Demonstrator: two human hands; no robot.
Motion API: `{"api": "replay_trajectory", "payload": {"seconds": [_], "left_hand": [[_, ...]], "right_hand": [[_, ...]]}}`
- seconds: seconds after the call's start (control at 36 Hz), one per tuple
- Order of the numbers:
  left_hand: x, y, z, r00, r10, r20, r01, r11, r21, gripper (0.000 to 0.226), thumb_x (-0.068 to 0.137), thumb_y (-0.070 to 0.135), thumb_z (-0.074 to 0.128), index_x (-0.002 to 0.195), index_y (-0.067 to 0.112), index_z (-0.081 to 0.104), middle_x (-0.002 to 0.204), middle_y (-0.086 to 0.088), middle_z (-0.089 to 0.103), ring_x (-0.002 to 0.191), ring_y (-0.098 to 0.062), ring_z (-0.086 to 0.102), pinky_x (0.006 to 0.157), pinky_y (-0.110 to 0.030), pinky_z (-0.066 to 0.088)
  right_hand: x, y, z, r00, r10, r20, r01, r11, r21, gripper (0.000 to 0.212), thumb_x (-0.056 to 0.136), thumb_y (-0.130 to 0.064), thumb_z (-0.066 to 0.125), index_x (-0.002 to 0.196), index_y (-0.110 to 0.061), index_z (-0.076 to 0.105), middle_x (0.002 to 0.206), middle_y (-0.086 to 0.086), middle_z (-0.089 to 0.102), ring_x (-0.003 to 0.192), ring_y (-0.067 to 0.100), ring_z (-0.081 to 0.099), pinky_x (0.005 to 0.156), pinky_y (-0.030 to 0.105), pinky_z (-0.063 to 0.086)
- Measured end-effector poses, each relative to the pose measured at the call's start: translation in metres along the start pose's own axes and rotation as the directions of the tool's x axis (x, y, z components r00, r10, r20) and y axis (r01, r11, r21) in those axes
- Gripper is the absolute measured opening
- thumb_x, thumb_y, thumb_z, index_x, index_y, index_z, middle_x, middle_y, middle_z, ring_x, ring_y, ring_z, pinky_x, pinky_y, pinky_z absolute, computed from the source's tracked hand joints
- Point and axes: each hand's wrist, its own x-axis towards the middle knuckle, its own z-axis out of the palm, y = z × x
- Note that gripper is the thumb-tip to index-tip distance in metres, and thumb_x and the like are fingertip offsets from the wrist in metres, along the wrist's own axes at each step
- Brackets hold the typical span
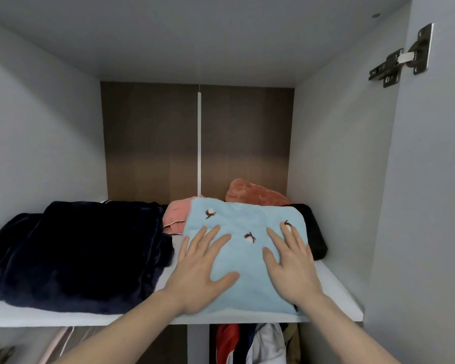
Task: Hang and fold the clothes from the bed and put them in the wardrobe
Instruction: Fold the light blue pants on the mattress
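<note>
Pressing flat with fingers spread, left hand (200,269) and right hand (290,264) seat the folded blue garment (247,248) on the shelf (336,290), lower centre, apparently to settle it beside the navy pile (71,253).

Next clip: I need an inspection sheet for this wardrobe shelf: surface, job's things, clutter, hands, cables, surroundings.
Surface: white shelf, bare strip at the front right.
Job's things: folded light blue garment lying flat on the shelf; dark navy garment loosely piled to its left.
Clutter: pink garment, rust-orange garment and black garment behind and beside the blue one.
Hands: left hand and right hand both flat on the blue garment, fingers spread.
Cables: nothing seen.
Surroundings: door hinge upper right; hanging clothes below the shelf.
</note>
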Motion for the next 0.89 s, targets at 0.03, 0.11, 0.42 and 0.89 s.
{"api": "replay_trajectory", "payload": {"seconds": [0.03,0.11,0.42,0.89], "left_hand": [[0.001,-0.002,0.002,1.000,-0.002,-0.005,0.002,1.000,-0.003,0.081,0.088,0.082,0.036,0.157,0.048,0.010,0.166,0.023,-0.009,0.152,-0.004,-0.022,0.127,-0.047,-0.004],[0.004,-0.006,0.008,0.999,-0.002,-0.042,0.002,1.000,-0.003,0.080,0.088,0.081,0.038,0.157,0.047,0.015,0.167,0.022,-0.004,0.153,-0.004,-0.018,0.127,-0.046,0.000],[0.000,0.000,0.007,0.998,-0.065,-0.025,0.065,0.998,-0.004,0.083,0.087,0.078,0.037,0.159,0.043,0.014,0.168,0.021,-0.006,0.154,-0.006,-0.017,0.127,-0.045,-0.003],[-0.056,-0.008,-0.016,0.968,-0.158,0.193,0.147,0.987,0.070,0.095,0.092,0.076,0.038,0.151,0.047,-0.030,0.157,0.021,-0.041,0.151,-0.014,-0.030,0.127,-0.045,-0.007]], "right_hand": [[0.000,0.000,0.003,1.000,-0.004,-0.020,0.004,1.000,0.000,0.055,0.103,-0.055,0.031,0.156,-0.042,0.026,0.168,-0.016,0.001,0.154,0.006,-0.013,0.126,0.044,-0.003],[0.002,0.001,0.010,0.996,-0.018,-0.083,0.017,1.000,-0.002,0.060,0.098,-0.058,0.026,0.155,-0.041,0.031,0.168,-0.015,0.005,0.154,0.007,-0.009,0.127,0.044,0.001],[0.000,-0.001,0.012,0.996,-0.029,-0.090,0.027,0.999,-0.019,0.056,0.102,-0.052,0.029,0.156,-0.037,0.031,0.169,-0.012,0.007,0.155,0.009,-0.009,0.127,0.045,0.000],[-0.030,0.000,0.001,0.996,-0.042,0.082,0.049,0.994,-0.094,0.064,0.103,-0.058,0.016,0.162,-0.032,0.010,0.169,-0.010,-0.003,0.155,0.013,-0.013,0.126,0.045,-0.006]]}}
